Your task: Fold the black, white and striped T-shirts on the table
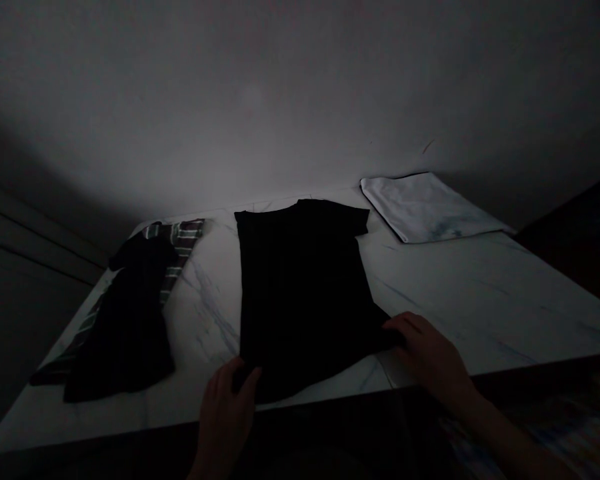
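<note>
A black short-sleeved T-shirt (303, 293) lies spread on the white marble-patterned table (455, 287), its hem toward me. One sleeve points to the right at the far end; on the left no sleeve sticks out fully. My left hand (229, 403) pinches the near left corner of the hem between thumb and fingers. At the near right corner, my right hand (427, 350) grips the hem and pulls it out to a point. The dim light hides folds in the dark cloth.
To the left, a dark garment (125, 320) lies over a striped garment (183, 243). A folded white cloth with a dark edge (430, 207) rests at the back right, near the wall (280, 100). The table's front edge runs just below my hands.
</note>
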A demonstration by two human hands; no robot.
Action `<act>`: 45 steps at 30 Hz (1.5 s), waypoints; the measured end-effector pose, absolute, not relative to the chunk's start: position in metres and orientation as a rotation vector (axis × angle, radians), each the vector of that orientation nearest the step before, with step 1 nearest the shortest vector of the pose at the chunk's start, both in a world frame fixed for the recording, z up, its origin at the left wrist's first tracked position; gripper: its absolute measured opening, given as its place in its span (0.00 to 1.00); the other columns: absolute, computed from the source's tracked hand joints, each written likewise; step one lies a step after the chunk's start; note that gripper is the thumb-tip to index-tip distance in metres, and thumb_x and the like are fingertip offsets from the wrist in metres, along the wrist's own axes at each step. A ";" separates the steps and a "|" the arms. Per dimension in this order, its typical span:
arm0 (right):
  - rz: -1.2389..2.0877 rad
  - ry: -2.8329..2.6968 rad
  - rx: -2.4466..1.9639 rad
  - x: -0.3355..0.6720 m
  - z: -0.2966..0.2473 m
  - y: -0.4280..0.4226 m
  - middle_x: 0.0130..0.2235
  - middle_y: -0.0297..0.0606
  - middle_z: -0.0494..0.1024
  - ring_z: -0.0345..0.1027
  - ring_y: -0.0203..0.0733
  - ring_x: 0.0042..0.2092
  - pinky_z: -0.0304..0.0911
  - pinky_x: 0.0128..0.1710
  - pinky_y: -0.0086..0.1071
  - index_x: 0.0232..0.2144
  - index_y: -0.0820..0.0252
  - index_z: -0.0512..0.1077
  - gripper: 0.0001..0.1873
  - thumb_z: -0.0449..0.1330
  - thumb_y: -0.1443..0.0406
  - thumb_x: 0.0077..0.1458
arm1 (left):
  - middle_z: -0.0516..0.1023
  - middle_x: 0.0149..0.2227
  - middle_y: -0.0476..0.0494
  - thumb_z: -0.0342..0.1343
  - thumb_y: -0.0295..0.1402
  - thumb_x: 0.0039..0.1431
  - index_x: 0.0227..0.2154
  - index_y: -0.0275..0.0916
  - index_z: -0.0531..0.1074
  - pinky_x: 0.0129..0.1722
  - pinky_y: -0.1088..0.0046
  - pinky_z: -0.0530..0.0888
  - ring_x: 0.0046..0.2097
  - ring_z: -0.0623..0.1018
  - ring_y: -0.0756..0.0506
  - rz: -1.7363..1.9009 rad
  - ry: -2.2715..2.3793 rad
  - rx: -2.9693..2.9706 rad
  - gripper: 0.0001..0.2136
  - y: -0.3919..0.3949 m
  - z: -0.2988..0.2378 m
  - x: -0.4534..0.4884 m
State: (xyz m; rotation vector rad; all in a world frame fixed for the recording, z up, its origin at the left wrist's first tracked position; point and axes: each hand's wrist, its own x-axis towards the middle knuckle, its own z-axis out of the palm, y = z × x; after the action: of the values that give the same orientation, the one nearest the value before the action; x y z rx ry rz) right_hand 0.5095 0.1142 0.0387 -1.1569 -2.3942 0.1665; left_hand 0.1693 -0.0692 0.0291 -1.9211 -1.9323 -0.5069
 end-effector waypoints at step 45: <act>0.634 -2.817 -0.288 0.392 0.042 0.127 0.65 0.44 0.64 0.58 0.49 0.64 0.60 0.61 0.47 0.61 0.56 0.64 0.28 0.62 0.65 0.58 | 0.80 0.41 0.47 0.50 0.25 0.64 0.44 0.44 0.71 0.44 0.70 0.76 0.43 0.79 0.47 -0.787 -1.895 -2.683 0.10 -0.030 0.096 0.144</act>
State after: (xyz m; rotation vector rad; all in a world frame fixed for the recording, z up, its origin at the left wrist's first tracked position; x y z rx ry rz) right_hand 0.3916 0.1274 0.0419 -0.2884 -2.8173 0.6341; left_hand 0.1442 -0.0300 0.0957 -2.6833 -1.8948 -0.7870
